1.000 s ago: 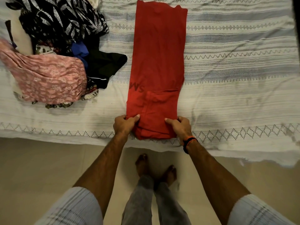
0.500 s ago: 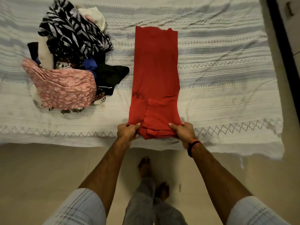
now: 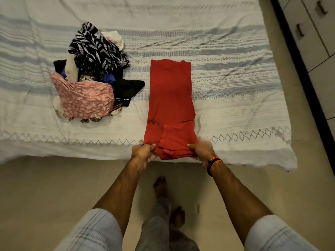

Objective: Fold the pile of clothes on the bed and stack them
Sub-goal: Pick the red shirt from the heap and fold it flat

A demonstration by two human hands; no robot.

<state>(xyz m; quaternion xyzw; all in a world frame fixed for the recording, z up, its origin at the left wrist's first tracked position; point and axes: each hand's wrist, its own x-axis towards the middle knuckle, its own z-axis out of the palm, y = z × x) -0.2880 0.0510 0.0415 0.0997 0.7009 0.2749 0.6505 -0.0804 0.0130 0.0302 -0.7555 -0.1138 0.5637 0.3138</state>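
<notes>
A red shirt, folded into a long narrow strip, lies lengthwise on the bed with its near end at the bed's front edge. My left hand pinches the near left corner of that end. My right hand, with an orange and black band on the wrist, grips the near right corner. To the left lies the unfolded pile of clothes: a black and white leaf-print piece, a pink patterned piece, black, blue and white items.
The bed carries a white spread with grey-blue stripes and a diamond border. Beige floor lies in front of it, with my feet below. A dark strip and white cabinet doors run along the right.
The camera has pulled back and up, so more of the bed and the cabinet shows. Both hands keep their hold on the shirt's near end, which looks slightly lifted and bunched.
</notes>
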